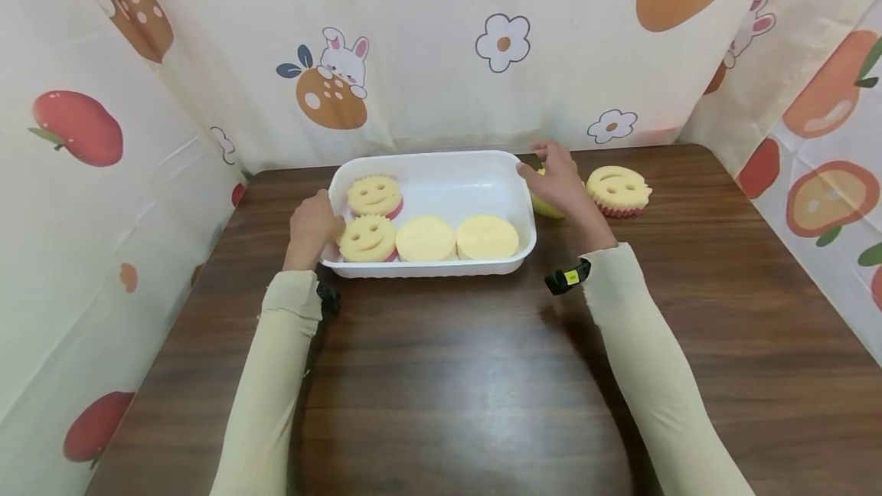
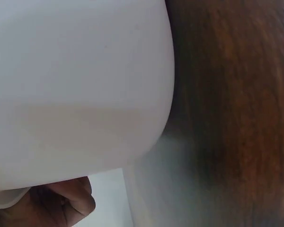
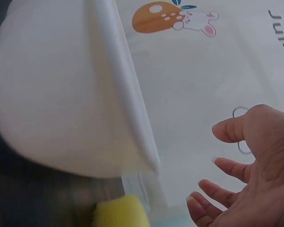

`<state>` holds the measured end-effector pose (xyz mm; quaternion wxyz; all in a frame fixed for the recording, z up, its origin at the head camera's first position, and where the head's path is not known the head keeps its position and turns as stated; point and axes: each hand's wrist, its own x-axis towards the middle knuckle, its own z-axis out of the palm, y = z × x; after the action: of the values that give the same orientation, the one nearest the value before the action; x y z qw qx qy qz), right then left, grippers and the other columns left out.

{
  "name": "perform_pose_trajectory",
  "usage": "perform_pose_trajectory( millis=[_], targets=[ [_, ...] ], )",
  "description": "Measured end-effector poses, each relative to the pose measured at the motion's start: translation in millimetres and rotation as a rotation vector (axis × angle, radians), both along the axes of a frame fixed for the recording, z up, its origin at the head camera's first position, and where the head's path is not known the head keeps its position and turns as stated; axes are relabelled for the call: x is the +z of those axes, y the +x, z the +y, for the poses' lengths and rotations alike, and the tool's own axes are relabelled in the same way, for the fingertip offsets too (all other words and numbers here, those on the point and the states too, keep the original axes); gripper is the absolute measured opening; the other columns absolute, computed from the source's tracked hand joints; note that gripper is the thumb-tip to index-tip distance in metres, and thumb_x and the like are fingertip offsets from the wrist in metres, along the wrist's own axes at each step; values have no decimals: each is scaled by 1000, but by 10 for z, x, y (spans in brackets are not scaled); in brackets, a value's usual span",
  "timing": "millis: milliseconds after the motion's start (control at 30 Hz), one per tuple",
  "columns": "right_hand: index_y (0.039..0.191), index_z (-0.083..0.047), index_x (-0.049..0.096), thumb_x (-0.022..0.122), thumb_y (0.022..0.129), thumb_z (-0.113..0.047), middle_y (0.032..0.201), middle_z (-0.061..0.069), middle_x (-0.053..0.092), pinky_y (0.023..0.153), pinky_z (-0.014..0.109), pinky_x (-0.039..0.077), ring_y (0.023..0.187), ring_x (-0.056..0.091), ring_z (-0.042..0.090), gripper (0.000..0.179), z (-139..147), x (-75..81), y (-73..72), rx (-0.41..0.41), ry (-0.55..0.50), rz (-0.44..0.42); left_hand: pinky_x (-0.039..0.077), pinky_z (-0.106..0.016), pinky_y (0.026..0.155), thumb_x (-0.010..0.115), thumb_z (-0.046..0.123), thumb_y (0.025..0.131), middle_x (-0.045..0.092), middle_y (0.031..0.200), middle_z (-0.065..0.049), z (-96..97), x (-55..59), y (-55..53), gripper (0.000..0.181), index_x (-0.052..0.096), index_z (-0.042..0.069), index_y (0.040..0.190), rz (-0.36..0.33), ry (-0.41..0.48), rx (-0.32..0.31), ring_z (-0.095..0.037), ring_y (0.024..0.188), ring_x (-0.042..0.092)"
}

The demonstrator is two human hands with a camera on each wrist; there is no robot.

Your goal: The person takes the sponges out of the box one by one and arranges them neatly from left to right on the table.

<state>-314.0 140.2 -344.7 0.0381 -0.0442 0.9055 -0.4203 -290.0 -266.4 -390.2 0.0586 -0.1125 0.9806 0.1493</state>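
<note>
A white plastic tray [image 1: 455,174] sits at the back of the table. In it lie two smiley-face sponges [image 1: 368,239] at the left and two plain yellow round sponges [image 1: 487,237] along the front. My left hand [image 1: 311,226] grips the tray's left rim; the left wrist view shows its curled fingers [image 2: 68,198] at the edge. Beside the right rim, my right hand [image 1: 560,184] hovers with fingers spread and nothing held. The right wrist view shows a gap between that hand [image 3: 248,175] and the tray wall [image 3: 61,94].
Right of the tray stands a smiley sponge with a red base [image 1: 618,190]. A yellow thing [image 1: 547,207], partly hidden, sits under my right hand. The brown wooden table [image 1: 441,373] meets a printed curtain [image 1: 427,37] at the back and sides.
</note>
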Motion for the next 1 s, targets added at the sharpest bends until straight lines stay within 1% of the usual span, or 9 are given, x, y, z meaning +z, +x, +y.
perform_pose_trajectory(
  millis=[200, 300, 433, 600, 733, 833, 1000],
  targets=[
    [151, -9, 30, 50, 101, -37, 157, 20, 28, 115, 59, 32, 143, 32, 39, 61, -163, 97, -98, 42, 16, 30, 49, -56, 98, 52, 17, 92, 56, 128, -30, -14, 28, 11, 55, 37, -7, 140, 11, 66, 18, -41, 109, 57],
    [151, -9, 30, 50, 101, -36, 157, 21, 28, 115, 59, 32, 143, 31, 38, 61, -234, 123, -137, 58, 32, 38, 49, -56, 98, 52, 16, 92, 56, 128, -31, -11, 22, 15, 55, 38, -7, 140, 35, 67, 9, -42, 111, 58],
    [150, -8, 31, 50, 100, -35, 156, 21, 29, 115, 58, 34, 143, 31, 37, 60, -341, 164, -175, 86, 65, 43, 50, -56, 97, 52, 16, 92, 57, 127, -31, -9, -5, 28, 53, 40, -7, 137, 52, 71, 8, -44, 112, 59],
    [150, -7, 31, 50, 101, -33, 155, 22, 29, 114, 57, 35, 143, 30, 37, 58, -499, 228, -223, 123, 98, 55, 50, -55, 97, 53, 15, 94, 57, 128, -30, -3, -19, 56, 50, 40, -6, 137, 32, 101, 31, -41, 111, 58],
    [150, -7, 30, 48, 101, -32, 155, 24, 26, 114, 59, 32, 144, 26, 41, 58, -607, 270, -265, 150, 112, 37, 50, -54, 98, 53, 14, 94, 56, 130, -29, 4, -22, 83, 52, 39, -6, 140, 20, 115, 47, -39, 110, 58],
    [150, -8, 29, 47, 101, -32, 155, 25, 25, 115, 60, 29, 143, 24, 42, 58, -664, 289, -299, 168, 127, 14, 50, -53, 97, 53, 14, 94, 57, 129, -28, 8, -22, 104, 52, 39, -6, 139, 27, 116, 55, -38, 109, 58],
    [150, -8, 28, 46, 101, -33, 153, 25, 26, 114, 59, 30, 141, 27, 41, 58, -729, 362, -359, 210, 147, 15, 51, -53, 98, 54, 15, 94, 57, 131, -28, 26, -7, 92, 53, 38, -5, 141, 47, 110, 55, -38, 112, 59]
  ],
)
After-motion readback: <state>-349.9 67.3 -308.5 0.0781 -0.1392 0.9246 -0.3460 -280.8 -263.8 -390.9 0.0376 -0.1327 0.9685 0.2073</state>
